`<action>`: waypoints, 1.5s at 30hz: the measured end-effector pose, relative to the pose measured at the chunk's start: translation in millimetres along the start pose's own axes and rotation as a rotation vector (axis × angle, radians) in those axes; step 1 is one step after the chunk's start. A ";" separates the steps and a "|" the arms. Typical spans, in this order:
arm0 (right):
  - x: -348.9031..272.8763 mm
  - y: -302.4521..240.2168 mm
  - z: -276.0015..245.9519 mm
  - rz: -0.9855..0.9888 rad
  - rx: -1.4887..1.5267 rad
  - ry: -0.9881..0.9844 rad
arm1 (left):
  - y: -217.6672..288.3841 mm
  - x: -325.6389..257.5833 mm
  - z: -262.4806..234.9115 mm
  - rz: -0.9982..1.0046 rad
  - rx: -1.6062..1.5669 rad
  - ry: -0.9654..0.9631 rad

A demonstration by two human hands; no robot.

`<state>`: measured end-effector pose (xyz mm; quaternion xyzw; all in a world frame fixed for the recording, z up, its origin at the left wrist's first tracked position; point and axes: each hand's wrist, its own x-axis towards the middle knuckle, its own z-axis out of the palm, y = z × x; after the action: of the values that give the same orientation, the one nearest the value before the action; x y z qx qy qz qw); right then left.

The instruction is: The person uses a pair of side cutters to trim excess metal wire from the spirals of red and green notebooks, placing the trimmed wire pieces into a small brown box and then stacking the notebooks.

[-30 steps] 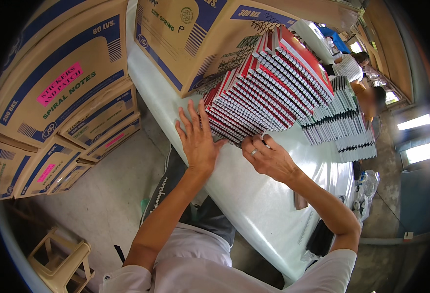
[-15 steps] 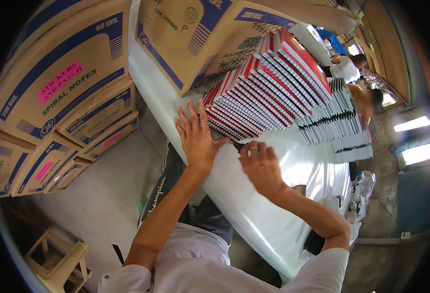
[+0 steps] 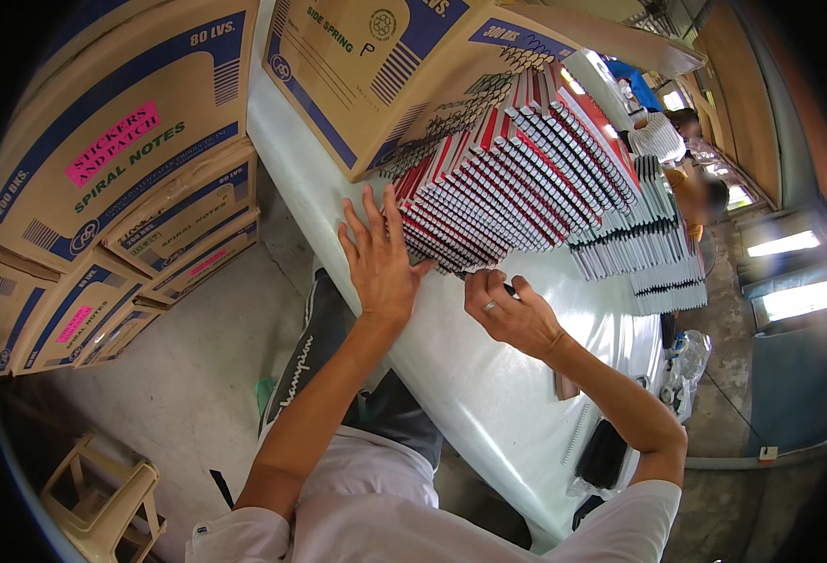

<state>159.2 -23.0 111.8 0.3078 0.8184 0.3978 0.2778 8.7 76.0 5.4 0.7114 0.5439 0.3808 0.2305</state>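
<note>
A tall stack of spiral notebooks (image 3: 493, 188) with red covers and dark wire coils leans on the table (image 3: 460, 403). My left hand (image 3: 378, 267) lies open against its near left corner, fingers spread and thumb toward the lowest notebooks. Beside it, my right hand (image 3: 512, 311) is closed around a slim dark pen-like tool (image 3: 511, 291), whose exact kind is mostly hidden by the fingers. The tool's tip is near the bottom coils at the stack's near edge. To the right stand more notebooks (image 3: 634, 249) with pale pages and dark coils.
Behind the stack stands a large cardboard box (image 3: 357, 80). More boxes (image 3: 122, 131) are piled at the left, above a beige stool (image 3: 104, 502). A black case (image 3: 603, 453) and a clear plastic bag (image 3: 688, 366) lie near the table's right edge. People (image 3: 662, 136) are farther back.
My right hand has turned and shifted slightly, and the dark tool now shows between its thumb and fingers. My left hand stays almost in place. The view has shifted a little.
</note>
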 end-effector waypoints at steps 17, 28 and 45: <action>19.2 3.8 -30.5 0.276 0.337 -0.169 | 0.1 2.2 -2.9 0.009 0.002 0.002; -3.4 23.9 -1.5 0.054 0.163 -0.020 | 2.4 1.6 -2.2 0.005 0.001 -0.015; 26.2 -10.3 -34.2 0.270 0.197 -0.452 | 4.0 2.6 -2.7 -0.014 0.015 0.003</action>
<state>115.2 -25.6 116.0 0.5205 0.7222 0.2709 0.3662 9.2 77.0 10.8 0.7088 0.5519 0.3760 0.2270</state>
